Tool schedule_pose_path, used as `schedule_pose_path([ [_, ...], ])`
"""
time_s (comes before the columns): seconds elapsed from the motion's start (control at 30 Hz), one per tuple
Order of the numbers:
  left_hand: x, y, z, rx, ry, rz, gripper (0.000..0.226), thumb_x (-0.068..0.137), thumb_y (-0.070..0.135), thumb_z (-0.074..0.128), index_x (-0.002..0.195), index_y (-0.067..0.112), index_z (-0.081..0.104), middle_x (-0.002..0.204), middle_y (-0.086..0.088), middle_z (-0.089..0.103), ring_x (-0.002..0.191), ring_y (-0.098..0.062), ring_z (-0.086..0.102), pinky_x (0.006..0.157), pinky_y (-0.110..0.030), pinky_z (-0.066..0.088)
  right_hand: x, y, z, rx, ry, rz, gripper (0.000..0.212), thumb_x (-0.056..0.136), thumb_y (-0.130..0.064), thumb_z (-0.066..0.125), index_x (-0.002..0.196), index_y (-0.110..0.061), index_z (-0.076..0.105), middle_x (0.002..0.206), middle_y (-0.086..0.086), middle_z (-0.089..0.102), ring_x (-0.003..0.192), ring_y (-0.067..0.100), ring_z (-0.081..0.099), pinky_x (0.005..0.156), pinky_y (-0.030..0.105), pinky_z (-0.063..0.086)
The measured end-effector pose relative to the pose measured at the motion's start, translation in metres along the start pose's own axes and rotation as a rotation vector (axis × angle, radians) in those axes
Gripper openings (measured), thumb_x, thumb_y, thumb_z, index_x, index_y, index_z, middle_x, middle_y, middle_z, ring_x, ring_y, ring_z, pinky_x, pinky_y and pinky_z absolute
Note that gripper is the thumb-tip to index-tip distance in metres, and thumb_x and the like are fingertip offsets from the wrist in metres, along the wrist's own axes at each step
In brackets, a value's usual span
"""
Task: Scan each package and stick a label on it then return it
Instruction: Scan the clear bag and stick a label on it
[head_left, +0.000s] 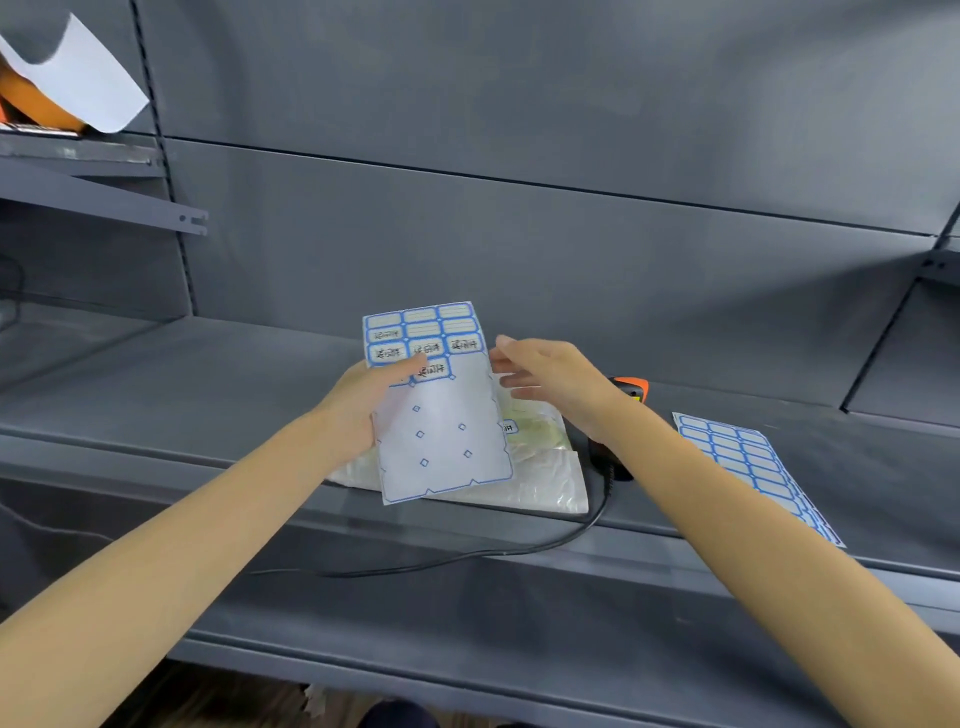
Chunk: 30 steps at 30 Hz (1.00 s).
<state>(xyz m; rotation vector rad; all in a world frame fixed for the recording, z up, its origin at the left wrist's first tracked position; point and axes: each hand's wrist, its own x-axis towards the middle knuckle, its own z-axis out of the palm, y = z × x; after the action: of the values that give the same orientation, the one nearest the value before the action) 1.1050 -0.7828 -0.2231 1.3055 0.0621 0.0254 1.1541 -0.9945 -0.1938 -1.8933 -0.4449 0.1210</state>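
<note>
Labelling step, judging by the layout. Left hand (363, 400) gripping half-used label sheet (441, 415) above clear-wrapped package (540, 467) on grey shelf (208, 395). Right hand (545, 379) relaxed, fingers loose, possibly already pinching a label. Next: peeling one sticker, pressing onto package.

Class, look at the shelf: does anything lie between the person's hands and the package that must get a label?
Yes. The partly used label sheet, gripped by the left hand, lies over most of the package. The right hand hovers open above the package's far right part, which shows uncovered.
</note>
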Motion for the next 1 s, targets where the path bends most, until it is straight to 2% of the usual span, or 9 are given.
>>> schedule_pose_path([
  [0.13, -0.001, -0.004, 0.022, 0.040, -0.026, -0.004, 0.029, 0.092, 0.021, 0.062, 0.120, 0.021, 0.064, 0.111, -0.002, 0.072, 0.090, -0.018, 0.069, 0.067, -0.029, 0.055, -0.005, -0.004, 0.000, 0.178, 0.036, 0.006, 0.013, 0.091, -0.021, 0.064, 0.095, -0.009, 0.064, 0.102, 0.012, 0.072, 0.079, 0.016, 0.066, 0.075, 0.025, 0.056],
  [0.3, -0.002, -0.005, 0.032, 0.046, -0.091, -0.001, 0.021, 0.093, 0.021, 0.061, 0.112, 0.015, 0.065, 0.111, -0.006, 0.071, 0.095, -0.022, 0.067, 0.077, -0.033, 0.057, -0.018, 0.002, -0.029, 0.209, 0.109, -0.007, 0.009, 0.090, -0.016, 0.066, 0.090, -0.011, 0.058, 0.076, -0.001, 0.072, 0.062, 0.010, 0.066, 0.058, 0.024, 0.052],
  [0.4, 0.002, -0.005, 0.018, 0.207, 0.085, 0.090, 0.017, 0.091, 0.014, 0.064, 0.108, 0.013, 0.064, 0.118, -0.010, 0.063, 0.104, -0.029, 0.062, 0.090, -0.038, 0.052, -0.035, 0.009, -0.074, 0.216, 0.199, -0.013, 0.008, 0.089, -0.014, 0.067, 0.088, -0.011, 0.060, 0.071, -0.001, 0.070, 0.057, 0.010, 0.064, 0.054, 0.022, 0.052],
  [0.47, 0.008, -0.007, 0.002, 0.417, 0.266, 0.178, 0.018, 0.090, 0.011, 0.065, 0.107, 0.015, 0.065, 0.122, -0.007, 0.061, 0.101, -0.024, 0.060, 0.085, -0.034, 0.050, -0.049, 0.021, -0.114, 0.193, 0.274, 0.023, 0.006, 0.089, -0.015, 0.067, 0.088, -0.011, 0.063, 0.077, 0.003, 0.071, 0.062, 0.013, 0.064, 0.056, 0.023, 0.054],
  [0.57, 0.018, -0.009, -0.020, 0.591, 0.430, 0.162, 0.029, 0.085, 0.014, 0.069, 0.113, 0.015, 0.062, 0.118, -0.007, 0.063, 0.095, -0.022, 0.055, 0.065, -0.027, 0.044, -0.069, 0.046, -0.174, 0.104, 0.383, 0.134, 0.009, 0.088, -0.013, 0.067, 0.095, -0.008, 0.065, 0.089, 0.011, 0.068, 0.073, 0.020, 0.061, 0.066, 0.025, 0.055],
  [0.73, 0.023, -0.014, -0.032, 0.901, 0.434, 0.026, 0.059, 0.079, 0.028, 0.077, 0.128, 0.005, 0.051, 0.130, -0.013, 0.052, 0.114, -0.034, 0.049, 0.085, -0.036, 0.036, -0.090, 0.102, -0.232, -0.260, 0.576, 0.361, 0.011, 0.084, -0.008, 0.071, 0.088, 0.002, 0.068, 0.069, 0.011, 0.054, 0.055, 0.019, 0.042, 0.053, 0.023, 0.044],
  [0.87, 0.020, -0.013, -0.027, 0.975, 0.381, -0.140, 0.055, 0.054, 0.038, 0.084, 0.082, 0.001, 0.055, 0.091, -0.022, 0.058, 0.082, -0.037, 0.054, 0.072, -0.039, 0.041, -0.092, 0.131, -0.234, -0.562, 0.629, 0.555, 0.019, 0.083, -0.016, 0.068, 0.069, -0.003, 0.067, 0.065, 0.011, 0.055, 0.062, 0.020, 0.048, 0.068, 0.027, 0.043],
  [0.93, 0.019, -0.014, -0.026, 1.034, 0.396, -0.188, 0.052, 0.068, 0.034, 0.084, 0.084, -0.007, 0.055, 0.101, -0.031, 0.060, 0.092, -0.043, 0.057, 0.088, -0.049, 0.045, -0.094, 0.138, -0.227, -0.635, 0.629, 0.576, 0.019, 0.082, -0.015, 0.065, 0.068, -0.002, 0.065, 0.067, 0.012, 0.056, 0.066, 0.023, 0.050, 0.065, 0.027, 0.040],
  [1.0, 0.018, -0.015, -0.026, 1.037, 0.423, -0.195, 0.048, 0.072, 0.031, 0.083, 0.081, -0.001, 0.047, 0.094, -0.026, 0.055, 0.095, -0.041, 0.055, 0.085, -0.049, 0.044, -0.095, 0.146, -0.223, -0.660, 0.635, 0.569, 0.018, 0.082, -0.013, 0.063, 0.078, 0.004, 0.067, 0.078, 0.019, 0.067, 0.069, 0.030, 0.056, 0.065, 0.029, 0.044],
])
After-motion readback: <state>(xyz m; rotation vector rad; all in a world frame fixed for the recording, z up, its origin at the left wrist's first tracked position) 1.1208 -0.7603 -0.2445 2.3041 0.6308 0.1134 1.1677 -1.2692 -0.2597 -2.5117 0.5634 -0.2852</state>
